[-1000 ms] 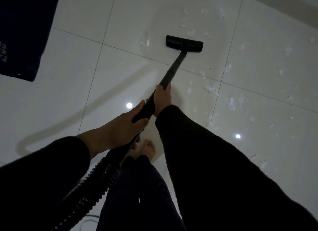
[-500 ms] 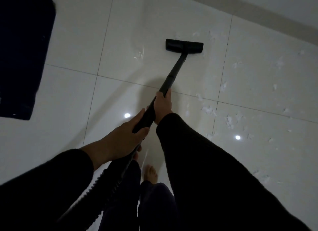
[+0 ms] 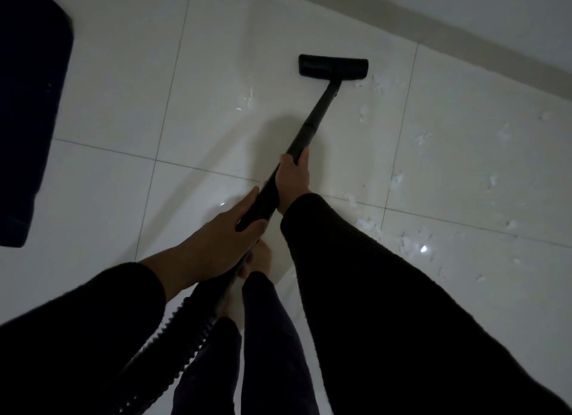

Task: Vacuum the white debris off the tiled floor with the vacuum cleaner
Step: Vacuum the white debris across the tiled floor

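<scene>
While both hands hold the vacuum cleaner's black tube (image 3: 312,127), its long axis runs slanted across the picture, from the lower left near the body up to the upper right, away from the person. At the far end, the flat black nozzle (image 3: 333,66) lies on the tiled floor (image 3: 216,89), with its wide side across the tube's direction, close to the wall base (image 3: 464,34). The right hand (image 3: 292,179) grips the tube higher up, fingers curled around it. The left hand (image 3: 216,238) grips the tube lower, near the place where the ribbed hose (image 3: 182,328) begins; the thumb lies on top and the fingers wrap under it. Both arms wear dark sleeves.

White debris (image 3: 411,244) lies scattered on the tiles to the right of the tube, and some pieces lie just beside the right end of the nozzle. A dark mat (image 3: 28,105) lies at the left edge, well apart from the nozzle. One bare foot (image 3: 261,260) shows under the left hand, between the dark trouser legs.
</scene>
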